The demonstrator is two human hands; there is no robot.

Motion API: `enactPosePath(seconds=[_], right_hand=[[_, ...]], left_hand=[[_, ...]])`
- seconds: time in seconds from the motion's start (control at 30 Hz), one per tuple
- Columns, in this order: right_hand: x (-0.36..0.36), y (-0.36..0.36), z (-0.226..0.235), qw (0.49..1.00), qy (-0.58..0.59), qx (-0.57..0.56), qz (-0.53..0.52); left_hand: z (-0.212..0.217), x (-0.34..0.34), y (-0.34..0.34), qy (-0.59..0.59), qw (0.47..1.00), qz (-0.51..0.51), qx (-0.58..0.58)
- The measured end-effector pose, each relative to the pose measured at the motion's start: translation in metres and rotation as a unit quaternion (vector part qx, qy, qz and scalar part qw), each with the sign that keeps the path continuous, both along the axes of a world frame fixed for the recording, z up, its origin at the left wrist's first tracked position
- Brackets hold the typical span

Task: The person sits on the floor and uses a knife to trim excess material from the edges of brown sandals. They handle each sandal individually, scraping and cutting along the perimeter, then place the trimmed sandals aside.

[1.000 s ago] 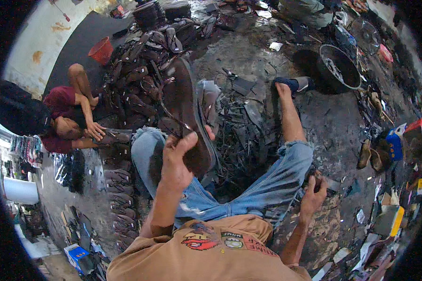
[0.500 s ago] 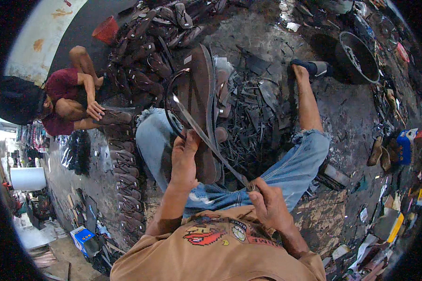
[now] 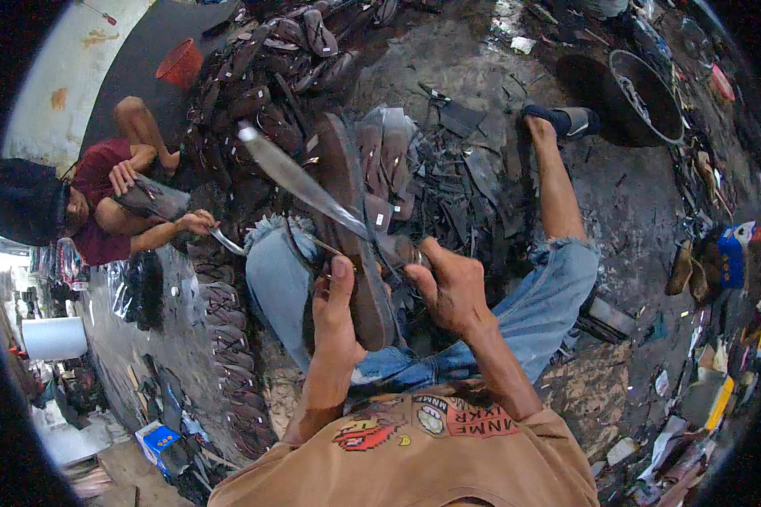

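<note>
My left hand (image 3: pixel 336 317) is closed on a brown sandal (image 3: pixel 370 300) with a thick sole and a thin strap at its left side. It holds the sandal upright above my lap, thumb against its face. My right hand (image 3: pixel 455 287) grips the dark handle of a knife (image 3: pixel 292 179) just right of the sandal. The long, shiny blade slants up and left across the sandal; whether it touches the sole I cannot tell. Dark cut scraps (image 3: pixel 461 194) lie between my legs, beside several finished-looking brown sandals (image 3: pixel 393 156).
Brown sandals lie in a large pile (image 3: pixel 254 101) ahead and a row (image 3: pixel 228 363) along my left. A co-worker (image 3: pixel 101 194) sits at left with a sandal and a metal blade. A red basket (image 3: pixel 178 64) stands far left, a round dark tub (image 3: pixel 647 97) far right.
My right hand has moved up and left with the knife, from my lap to beside the sandal. The sandal has come slightly lower. The co-worker has lifted a sandal, and a blade now shows.
</note>
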State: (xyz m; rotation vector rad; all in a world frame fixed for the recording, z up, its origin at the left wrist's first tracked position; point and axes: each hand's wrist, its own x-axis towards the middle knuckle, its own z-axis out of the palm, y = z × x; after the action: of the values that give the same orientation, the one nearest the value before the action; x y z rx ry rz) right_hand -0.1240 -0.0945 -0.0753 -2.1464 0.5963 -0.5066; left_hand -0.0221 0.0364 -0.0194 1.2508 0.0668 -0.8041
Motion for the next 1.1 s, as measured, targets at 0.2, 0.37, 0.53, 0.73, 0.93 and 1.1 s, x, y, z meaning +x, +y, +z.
enactPosePath(seconds=[0.2, 0.37, 0.53, 0.73, 0.93, 1.1], right_hand=[[0.066, -0.039, -0.005, 0.99, 0.019, -0.029, -0.137], [0.041, -0.092, 0.03, 0.966, -0.108, 0.209, -0.107], [0.005, -0.035, 0.04, 0.912, -0.248, 0.304, -0.122], [-0.022, 0.004, 0.063, 0.93, -0.267, 0.25, -0.048], [-0.114, 0.04, 0.051, 0.972, -0.007, 0.233, -0.003], [-0.18, 0.099, 0.004, 0.99, 0.026, 0.126, 0.055]], left_hand=[[-0.035, 0.01, 0.028, 0.121, 0.975, -0.054, -0.178], [-0.031, -0.025, 0.042, -0.069, 0.994, -0.086, 0.026], [-0.012, -0.065, 0.023, -0.337, 0.909, -0.234, 0.067], [0.038, 0.008, -0.017, -0.087, 0.982, -0.164, -0.039], [0.064, 0.037, 0.034, 0.027, 0.987, -0.139, -0.078], [0.058, 0.02, 0.052, 0.088, 0.991, -0.09, -0.04]])
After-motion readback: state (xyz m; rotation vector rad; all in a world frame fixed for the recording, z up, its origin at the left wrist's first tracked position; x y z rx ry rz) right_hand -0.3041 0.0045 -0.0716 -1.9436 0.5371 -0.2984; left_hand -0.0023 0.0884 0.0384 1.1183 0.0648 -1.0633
